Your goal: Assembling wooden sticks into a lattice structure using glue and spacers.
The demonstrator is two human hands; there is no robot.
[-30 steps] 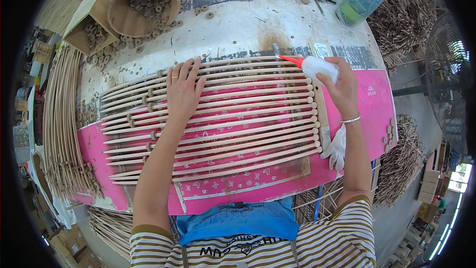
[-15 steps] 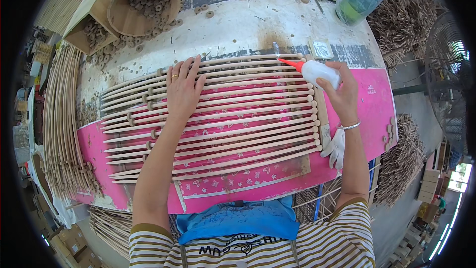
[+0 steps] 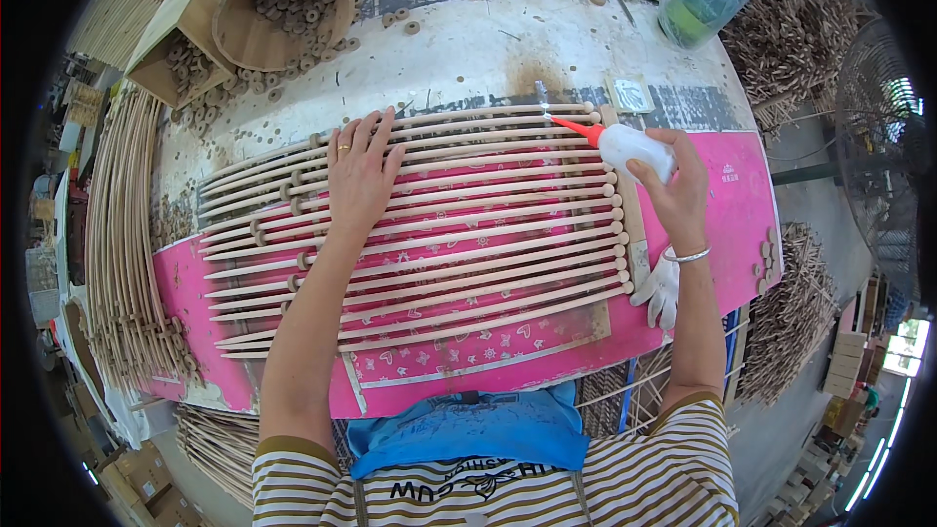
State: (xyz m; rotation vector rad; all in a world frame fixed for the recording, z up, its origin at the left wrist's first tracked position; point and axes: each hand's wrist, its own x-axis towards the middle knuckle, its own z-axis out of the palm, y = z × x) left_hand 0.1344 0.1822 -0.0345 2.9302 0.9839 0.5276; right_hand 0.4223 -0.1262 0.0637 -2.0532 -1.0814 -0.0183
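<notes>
A row of thin wooden sticks [image 3: 468, 227] lies side by side across the table, with round wooden knobs [image 3: 617, 227] at their right ends. Small wooden rings [image 3: 305, 261] are threaded on several sticks toward the left. My left hand [image 3: 359, 173] rests flat over the upper sticks, fingers stretched out, a ring on one finger. In my right hand [image 3: 680, 193] is a white squeeze bottle [image 3: 632, 150] with a red nozzle, tilted down to the left. Its tip is at the farthest sticks, just left of their knobs; whether it touches them I cannot tell.
A wooden tub [image 3: 234, 24] and a wooden box [image 3: 156, 63] spill rings at the back left. Stick bundles [image 3: 122, 234] lie along the left edge. A white glove [image 3: 664, 291] sits by my right wrist. At the right are a bagged bottle [image 3: 698, 15] and a fan [image 3: 893, 137].
My right hand and the squeeze bottle have shifted slightly right and toward me, the nozzle tip moving a little along the far sticks. My left hand stays in place.
</notes>
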